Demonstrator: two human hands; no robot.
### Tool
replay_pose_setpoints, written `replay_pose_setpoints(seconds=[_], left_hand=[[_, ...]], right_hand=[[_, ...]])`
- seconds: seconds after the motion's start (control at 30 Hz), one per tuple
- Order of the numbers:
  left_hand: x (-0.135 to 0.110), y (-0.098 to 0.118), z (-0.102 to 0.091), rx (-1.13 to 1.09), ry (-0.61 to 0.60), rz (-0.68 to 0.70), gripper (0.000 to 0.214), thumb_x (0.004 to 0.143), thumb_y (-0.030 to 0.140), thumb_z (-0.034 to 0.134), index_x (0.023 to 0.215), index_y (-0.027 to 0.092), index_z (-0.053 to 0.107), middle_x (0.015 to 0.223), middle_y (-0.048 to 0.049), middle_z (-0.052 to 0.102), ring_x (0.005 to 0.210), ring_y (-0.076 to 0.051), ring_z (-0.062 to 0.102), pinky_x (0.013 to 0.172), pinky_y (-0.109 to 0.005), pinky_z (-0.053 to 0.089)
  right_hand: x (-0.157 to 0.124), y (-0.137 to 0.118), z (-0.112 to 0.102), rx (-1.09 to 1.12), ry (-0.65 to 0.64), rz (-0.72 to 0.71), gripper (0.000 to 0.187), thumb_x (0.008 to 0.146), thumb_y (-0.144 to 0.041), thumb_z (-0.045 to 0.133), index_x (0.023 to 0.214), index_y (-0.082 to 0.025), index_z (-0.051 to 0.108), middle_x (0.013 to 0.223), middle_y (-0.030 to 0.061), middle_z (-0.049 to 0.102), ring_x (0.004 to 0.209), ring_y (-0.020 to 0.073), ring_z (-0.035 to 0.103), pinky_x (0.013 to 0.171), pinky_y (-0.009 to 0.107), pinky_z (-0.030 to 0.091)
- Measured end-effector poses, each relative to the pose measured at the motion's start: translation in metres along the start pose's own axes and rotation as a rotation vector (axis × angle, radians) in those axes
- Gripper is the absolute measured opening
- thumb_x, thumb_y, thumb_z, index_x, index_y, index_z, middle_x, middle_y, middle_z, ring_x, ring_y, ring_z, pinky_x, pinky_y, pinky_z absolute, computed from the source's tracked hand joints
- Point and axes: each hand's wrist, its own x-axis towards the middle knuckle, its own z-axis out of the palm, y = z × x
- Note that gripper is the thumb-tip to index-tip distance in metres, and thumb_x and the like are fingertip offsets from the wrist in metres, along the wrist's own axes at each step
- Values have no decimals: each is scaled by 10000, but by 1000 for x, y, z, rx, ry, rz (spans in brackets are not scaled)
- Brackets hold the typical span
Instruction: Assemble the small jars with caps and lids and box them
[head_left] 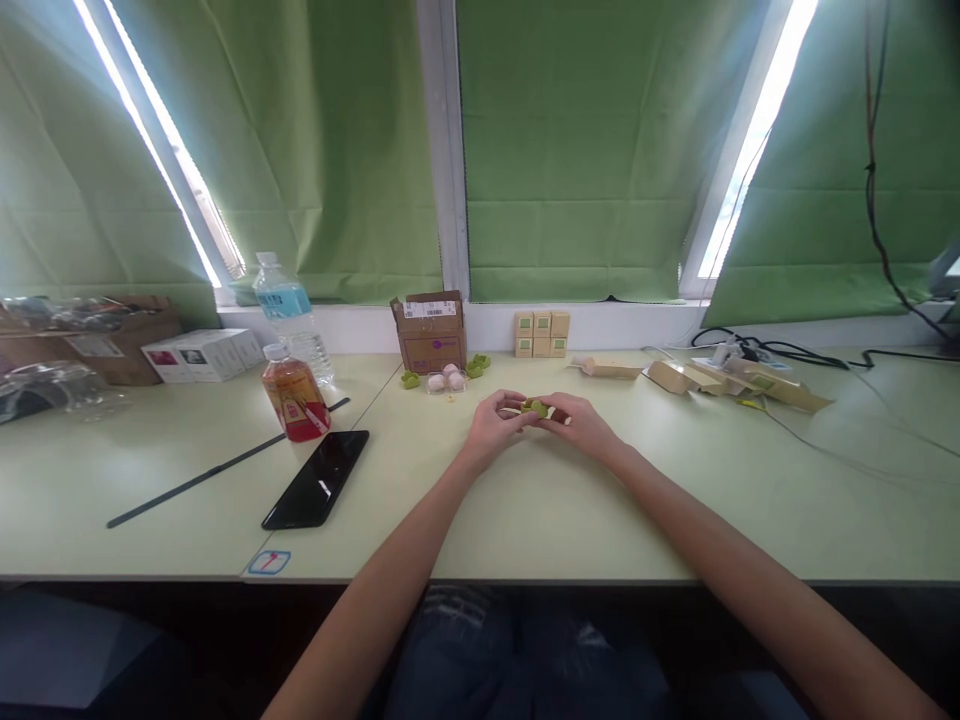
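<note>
Both of my hands meet just above the table point(570, 520), around a small green piece point(536, 408) whose exact kind I cannot make out. My left hand point(493, 428) pinches it from the left side. From the right, the fingers of my right hand point(583, 425) close on the same piece and partly cover it. Beyond my left hand, several pinkish-white round items point(450, 380) sit in a clear tray. Similar small green pieces point(409, 380) lie on either side of that tray.
Behind the tray stands an opened cardboard box point(433, 340); small kraft boxes point(541, 335) are stacked to its right. Opened kraft packaging point(675, 377) and cables point(802, 350) lie at the right. A phone point(319, 480), black strip point(187, 485), tea bottle point(296, 395) and water bottle point(296, 320) occupy the left.
</note>
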Motion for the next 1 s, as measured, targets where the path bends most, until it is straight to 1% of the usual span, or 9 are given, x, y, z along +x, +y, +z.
replay_pose_setpoints(seconds=[0.1,0.23,0.43,0.57,0.67,0.77,0.83,0.9,1.0], left_hand=[[1,-1,0,-16,10,2,522,670,423,920,1021,141,655,1021,-113,715,808,-179,718,662,-275,559],[3,-4,0,-30,11,8,534,649,407,932,1015,138,651,977,-101,711,800,-185,721,661,-284,564],[5,-8,-1,-27,17,15,518,648,362,933,1022,135,655,985,-96,707,785,-172,715,670,-288,568],[4,-8,-1,-20,20,10,521,647,351,934,1027,129,655,962,-91,697,777,-172,710,672,-293,575],[4,-8,0,-57,23,20,570,682,387,913,1099,130,622,967,-99,694,790,-181,711,680,-309,589],[5,-11,1,-78,36,4,589,764,449,844,1183,150,557,989,-108,708,808,-193,713,651,-310,586],[5,-14,0,38,32,20,476,818,457,789,1119,154,579,930,-89,711,770,-181,695,630,-296,561],[4,-17,0,251,-2,107,327,856,416,749,1019,158,632,861,-64,708,750,-170,670,663,-295,540],[2,-18,2,548,-70,255,174,877,325,719,962,176,691,858,-47,724,767,-173,652,717,-299,505]], right_hand=[[0,-2,0,38,25,9,345,917,-527,668,1089,-235,731,1023,85,728,715,192,652,678,352,578],[0,-2,1,56,9,21,308,915,-517,666,1020,-235,735,947,78,720,708,199,655,672,359,581],[0,-2,1,88,-38,34,269,920,-486,651,901,-223,707,938,71,680,736,190,644,694,344,569],[1,-4,1,127,-42,85,282,885,-502,682,871,-221,697,899,56,671,755,194,644,704,341,560],[2,-4,3,179,0,157,299,840,-516,725,843,-219,691,849,43,685,724,194,645,675,335,543],[4,-3,6,237,91,234,318,809,-525,748,850,-213,701,822,43,708,731,206,654,659,332,527],[4,-1,7,263,151,293,339,791,-535,757,848,-204,707,794,42,710,731,211,653,661,336,522],[4,-1,9,287,178,348,363,765,-547,773,833,-197,704,764,38,703,713,208,643,660,339,518],[2,-6,12,333,153,378,391,749,-574,781,793,-199,678,745,31,688,685,196,623,640,329,510]])
